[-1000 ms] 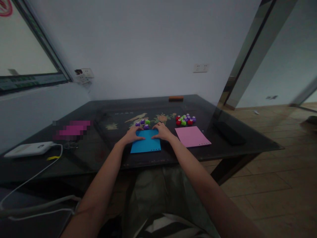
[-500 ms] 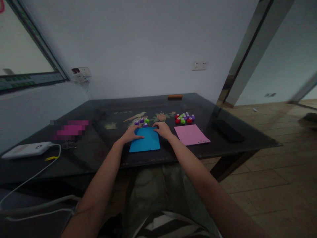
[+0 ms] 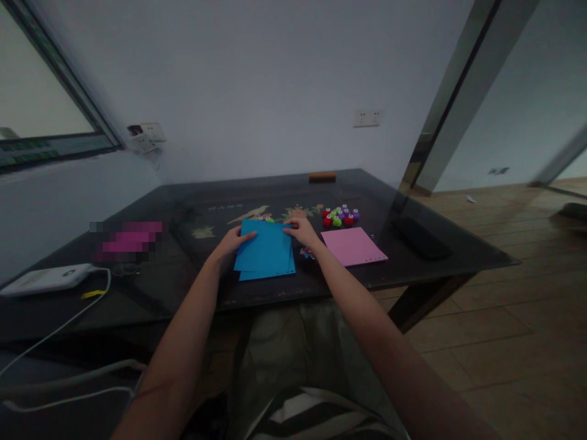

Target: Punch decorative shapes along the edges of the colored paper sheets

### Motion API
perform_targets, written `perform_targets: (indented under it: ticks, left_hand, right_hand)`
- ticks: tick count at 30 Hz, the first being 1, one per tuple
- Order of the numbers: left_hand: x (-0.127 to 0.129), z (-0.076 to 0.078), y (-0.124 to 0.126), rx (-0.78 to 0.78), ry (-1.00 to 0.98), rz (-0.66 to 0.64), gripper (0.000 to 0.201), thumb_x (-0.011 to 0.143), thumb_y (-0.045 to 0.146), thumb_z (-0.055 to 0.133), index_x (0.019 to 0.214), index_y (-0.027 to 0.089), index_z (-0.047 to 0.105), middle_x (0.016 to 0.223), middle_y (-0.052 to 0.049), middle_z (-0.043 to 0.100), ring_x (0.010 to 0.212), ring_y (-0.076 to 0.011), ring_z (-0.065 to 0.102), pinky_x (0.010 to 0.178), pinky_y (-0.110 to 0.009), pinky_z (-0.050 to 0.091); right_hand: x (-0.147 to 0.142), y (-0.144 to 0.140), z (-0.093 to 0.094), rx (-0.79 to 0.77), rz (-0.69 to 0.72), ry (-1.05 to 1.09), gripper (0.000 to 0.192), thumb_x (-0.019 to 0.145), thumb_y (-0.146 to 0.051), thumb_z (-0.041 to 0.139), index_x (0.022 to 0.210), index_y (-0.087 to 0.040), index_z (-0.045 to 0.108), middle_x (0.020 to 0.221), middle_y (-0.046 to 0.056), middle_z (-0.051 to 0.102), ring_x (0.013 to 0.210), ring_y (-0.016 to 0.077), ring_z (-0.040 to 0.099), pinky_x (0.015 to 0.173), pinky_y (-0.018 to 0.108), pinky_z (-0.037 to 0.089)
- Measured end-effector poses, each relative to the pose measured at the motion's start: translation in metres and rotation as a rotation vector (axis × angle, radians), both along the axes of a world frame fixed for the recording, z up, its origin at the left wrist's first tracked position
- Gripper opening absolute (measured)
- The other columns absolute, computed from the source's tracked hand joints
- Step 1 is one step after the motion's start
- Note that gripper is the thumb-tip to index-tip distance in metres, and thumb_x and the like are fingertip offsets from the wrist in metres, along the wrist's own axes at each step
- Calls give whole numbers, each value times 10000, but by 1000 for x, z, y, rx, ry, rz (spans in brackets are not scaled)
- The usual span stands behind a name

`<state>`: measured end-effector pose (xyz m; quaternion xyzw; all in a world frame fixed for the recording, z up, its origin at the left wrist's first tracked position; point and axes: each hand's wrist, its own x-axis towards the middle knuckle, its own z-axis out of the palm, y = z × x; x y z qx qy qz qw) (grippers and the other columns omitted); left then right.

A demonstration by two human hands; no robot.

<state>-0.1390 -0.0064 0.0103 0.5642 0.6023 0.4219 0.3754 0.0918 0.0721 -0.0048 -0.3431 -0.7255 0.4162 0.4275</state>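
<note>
A blue sheet of paper (image 3: pixel 265 244) is held raised at its far end by both hands. My left hand (image 3: pixel 232 241) grips its left edge, thumb on top and fingers underneath. At the upper right corner, my right hand (image 3: pixel 301 232) pinches the same sheet with closed fingers. Another blue sheet (image 3: pixel 268 275) lies below it on the table, its near edge and right side showing. Behind the raised paper, a few small green and purple toy pieces with eyes (image 3: pixel 269 219) peek out, mostly hidden. A small colourful thing (image 3: pixel 306 252) shows beside my right wrist, too blurred to name.
A pink stack of paper (image 3: pixel 353 246) lies to the right, with a cluster of red, green and purple eyed pieces (image 3: pixel 339 216) behind it. Further right is a black case (image 3: pixel 422 238). A white cabled device (image 3: pixel 50 279) sits left on the dark table (image 3: pixel 192 201).
The top blue sheet has come up off the one under it and shifted slightly left and away, now covering most of the toy pieces behind. Both hands moved with it.
</note>
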Motion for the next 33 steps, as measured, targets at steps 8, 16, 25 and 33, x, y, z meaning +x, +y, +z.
perform_targets:
  ticks: [8,16,25,33]
  left_hand:
    - [8,6,-8,-127,-87,-55,519,571,427,786,969,129,635,861,-119,695,775,-258,661,655,-352,539]
    - [9,4,-8,17,-8,18,405,690,527,652,815,144,601,655,-58,621,503,-129,527,435,-239,425]
    - [20,12,-13,59,-108,81,423,626,410,731,918,129,615,875,-105,674,650,-180,607,500,-276,496]
    - [19,9,-13,73,-29,1,523,599,401,752,1009,108,612,904,-121,685,626,-175,617,539,-283,506]
  right_hand:
    - [7,6,4,-147,-113,304,227,662,-233,679,873,-161,638,764,17,653,689,153,601,621,270,494]
    - [4,-2,4,-254,86,310,299,691,-349,708,924,-173,642,813,39,692,680,149,631,634,281,522]
    - [2,-2,0,-289,221,256,313,615,-349,764,843,-152,679,814,46,712,720,171,659,727,329,530]
    - [2,2,-1,-212,177,269,327,602,-396,757,814,-163,671,817,46,706,730,170,650,721,317,521]
